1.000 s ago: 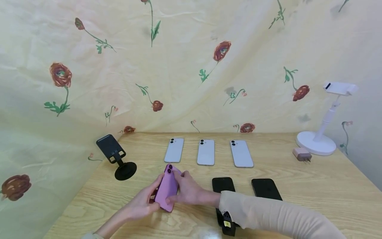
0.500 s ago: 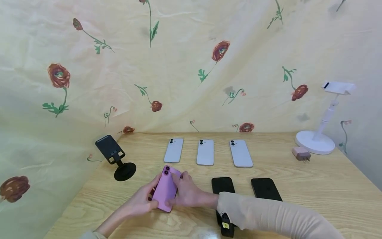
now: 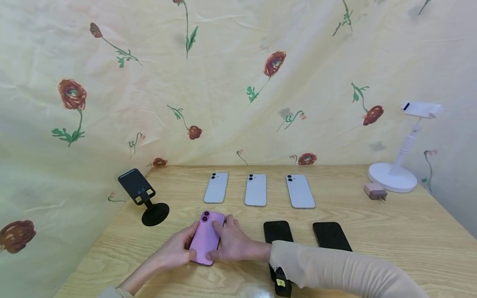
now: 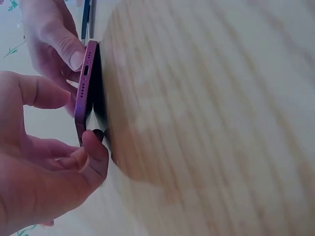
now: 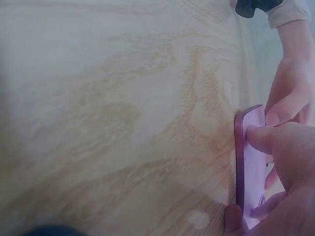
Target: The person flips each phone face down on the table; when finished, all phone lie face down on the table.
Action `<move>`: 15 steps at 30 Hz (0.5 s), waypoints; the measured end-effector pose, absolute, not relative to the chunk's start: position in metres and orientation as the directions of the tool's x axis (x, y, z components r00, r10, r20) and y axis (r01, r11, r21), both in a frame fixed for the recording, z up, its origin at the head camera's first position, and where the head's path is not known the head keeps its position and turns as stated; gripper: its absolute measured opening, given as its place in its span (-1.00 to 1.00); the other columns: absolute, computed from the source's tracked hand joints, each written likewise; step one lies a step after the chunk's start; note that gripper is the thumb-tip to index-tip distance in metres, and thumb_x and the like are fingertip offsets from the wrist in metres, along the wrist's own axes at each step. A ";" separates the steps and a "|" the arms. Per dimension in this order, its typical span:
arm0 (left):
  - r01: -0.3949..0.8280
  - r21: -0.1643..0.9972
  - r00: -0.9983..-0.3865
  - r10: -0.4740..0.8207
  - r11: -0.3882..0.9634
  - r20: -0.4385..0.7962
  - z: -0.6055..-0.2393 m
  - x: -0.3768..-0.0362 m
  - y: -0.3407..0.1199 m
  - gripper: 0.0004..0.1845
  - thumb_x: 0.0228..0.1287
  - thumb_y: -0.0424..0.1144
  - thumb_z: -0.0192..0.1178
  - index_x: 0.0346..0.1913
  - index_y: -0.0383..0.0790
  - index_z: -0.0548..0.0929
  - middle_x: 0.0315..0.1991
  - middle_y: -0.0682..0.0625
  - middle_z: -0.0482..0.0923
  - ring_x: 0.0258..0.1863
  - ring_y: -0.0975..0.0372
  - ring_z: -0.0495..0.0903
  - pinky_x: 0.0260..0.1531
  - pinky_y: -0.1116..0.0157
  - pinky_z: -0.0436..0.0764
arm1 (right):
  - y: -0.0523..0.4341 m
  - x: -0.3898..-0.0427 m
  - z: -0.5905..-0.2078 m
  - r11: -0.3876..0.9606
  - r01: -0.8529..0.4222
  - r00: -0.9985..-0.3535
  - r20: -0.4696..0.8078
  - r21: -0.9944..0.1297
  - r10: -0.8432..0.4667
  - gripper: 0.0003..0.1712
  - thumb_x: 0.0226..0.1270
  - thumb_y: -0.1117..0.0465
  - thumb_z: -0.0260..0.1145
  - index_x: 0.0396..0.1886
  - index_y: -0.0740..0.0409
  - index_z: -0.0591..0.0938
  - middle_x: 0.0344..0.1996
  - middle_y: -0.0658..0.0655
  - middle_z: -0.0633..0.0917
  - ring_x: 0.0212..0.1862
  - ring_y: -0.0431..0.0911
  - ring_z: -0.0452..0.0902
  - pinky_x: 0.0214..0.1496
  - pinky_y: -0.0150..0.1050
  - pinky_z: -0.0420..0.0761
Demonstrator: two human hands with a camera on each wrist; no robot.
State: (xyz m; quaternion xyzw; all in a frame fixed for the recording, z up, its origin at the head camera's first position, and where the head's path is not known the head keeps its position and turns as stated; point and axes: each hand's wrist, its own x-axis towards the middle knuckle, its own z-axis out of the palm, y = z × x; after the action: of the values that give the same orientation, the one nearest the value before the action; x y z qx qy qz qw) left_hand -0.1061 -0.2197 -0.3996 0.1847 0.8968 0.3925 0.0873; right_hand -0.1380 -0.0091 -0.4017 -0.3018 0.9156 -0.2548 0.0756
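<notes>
- Pink rectangular phone (image 3: 205, 237): lies back-up on the pale wooden table (image 3: 391, 231), in the front row at the 9 o'clock end, dual camera lenses at its far end. In the left wrist view (image 4: 84, 93) its charging-port edge faces the camera.
- Left hand (image 3: 174, 250): grips the phone's left long edge, fingers curled against the side, thumb near the lower corner.
- Right hand (image 3: 232, 242): grips the opposite long edge; its fingertips (image 5: 256, 137) press on the pink back, and the thumb sits at the near corner.
- Contact with table: in the wrist views the phone appears flat on the wood or nearly so; motion blur prevents a firm reading.
- Two black rectangular phones (image 3: 277, 231) (image 3: 331, 236): at 3 o'clock of the pink phone, in the same row; the nearer one is partly covered by the beige sleeve (image 3: 335, 269).
- Three white rectangular phones (image 3: 216, 187) (image 3: 255, 189) (image 3: 299, 191): back row, at 12 to 2 o'clock of the pink phone, backs up, spaced apart.
- Black folding phone stand (image 3: 143, 196): at 10 o'clock of the pink phone, near the table's left edge.
- White round-base phone holder (image 3: 404, 161): far right corner, with a small pink charger plug (image 3: 374, 191) just beside its base.
</notes>
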 end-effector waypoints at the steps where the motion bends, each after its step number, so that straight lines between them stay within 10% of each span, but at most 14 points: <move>1: 0.262 0.732 -0.917 0.399 0.629 -0.015 -0.399 -0.106 -0.220 -0.02 -0.12 -0.44 0.18 0.48 -0.60 0.07 0.02 -0.19 0.55 -0.23 0.18 0.53 -0.24 0.32 0.51 | -0.009 -0.138 -0.402 0.688 -0.514 -0.806 0.015 -0.512 -0.591 0.08 0.00 -0.16 0.60 0.44 0.29 0.40 0.20 0.42 0.32 0.16 0.14 0.29 0.09 -0.08 0.54; 15: 0.247 0.628 -0.943 0.332 0.738 -0.019 -0.396 -0.104 -0.215 -0.08 -0.18 -0.37 0.23 0.41 -0.57 0.28 -0.33 -0.02 0.38 -0.35 0.19 0.39 -0.38 0.31 0.41 | -0.008 -0.137 -0.402 0.686 -0.525 -0.801 0.019 -0.504 -0.598 0.05 0.00 -0.16 0.58 0.40 0.30 0.45 0.21 0.42 0.31 0.14 0.14 0.29 0.06 -0.09 0.52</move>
State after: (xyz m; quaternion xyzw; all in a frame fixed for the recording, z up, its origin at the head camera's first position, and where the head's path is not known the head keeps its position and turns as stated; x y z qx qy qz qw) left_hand -0.1038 -0.2146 -0.3965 0.1557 0.9300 0.3267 0.0648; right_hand -0.1372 -0.0085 -0.4025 -0.3068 0.9153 -0.2504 0.0734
